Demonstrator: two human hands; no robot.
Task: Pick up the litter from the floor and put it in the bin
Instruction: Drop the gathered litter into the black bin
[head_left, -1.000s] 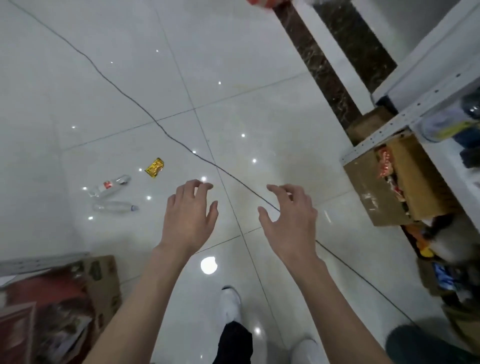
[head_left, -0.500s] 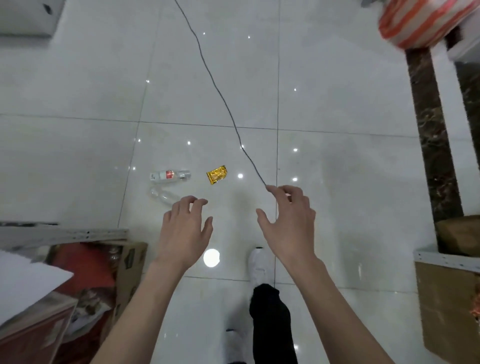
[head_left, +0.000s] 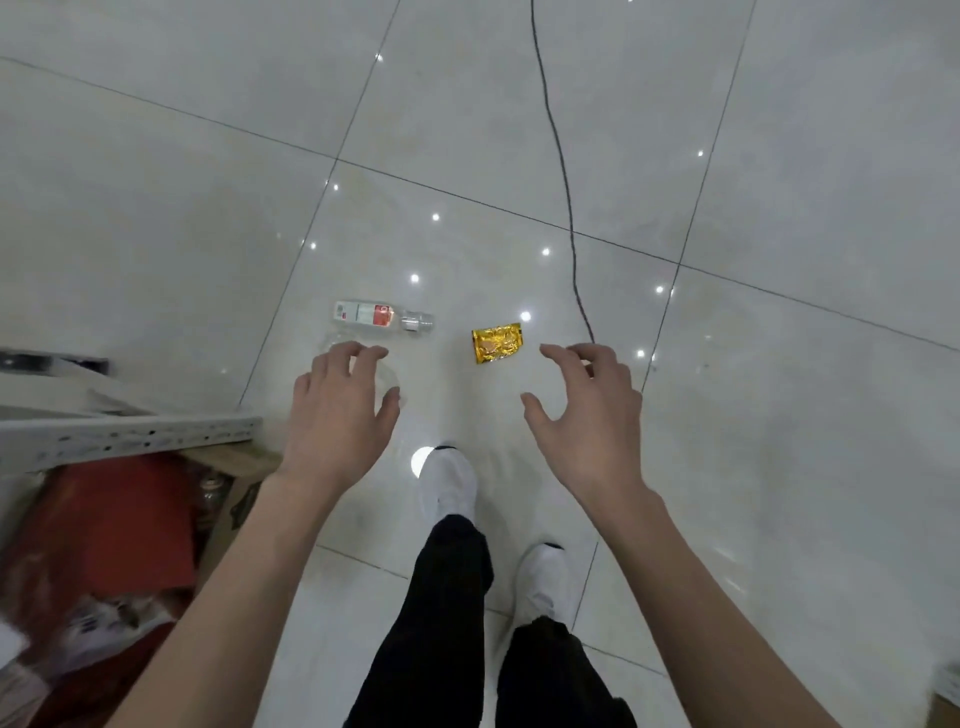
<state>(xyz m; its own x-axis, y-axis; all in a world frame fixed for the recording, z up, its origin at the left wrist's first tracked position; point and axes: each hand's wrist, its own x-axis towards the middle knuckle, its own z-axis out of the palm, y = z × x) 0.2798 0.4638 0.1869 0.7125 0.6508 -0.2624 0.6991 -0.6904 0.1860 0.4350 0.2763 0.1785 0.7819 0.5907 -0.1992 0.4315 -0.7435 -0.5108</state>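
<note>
Both the left hand (head_left: 337, 415) and the right hand (head_left: 587, 421) hover at mid-frame with fingers loosely curved and spread, holding nothing. Over the last second the view has swung and closed in. The crumpled gold foil wrapper (head_left: 497, 343) now lies on the glossy white floor tiles (head_left: 156, 218) just above the right fingertips, and the clear plastic bottle with a red-and-white label (head_left: 382, 316) just above the left. A pickup looks close, though no bin shows.

Floor (head_left: 156, 234): glossy white tiles, dark joints. Lying on it are a labelled bottle (head_left: 376, 315) on its side, a second bottle (head_left: 331, 339) just beside it and partly hidden, and a gold wrapper (head_left: 497, 343) nearby. A black cable (head_left: 561, 171) runs across the tiles, passing close to the wrapper.
</note>
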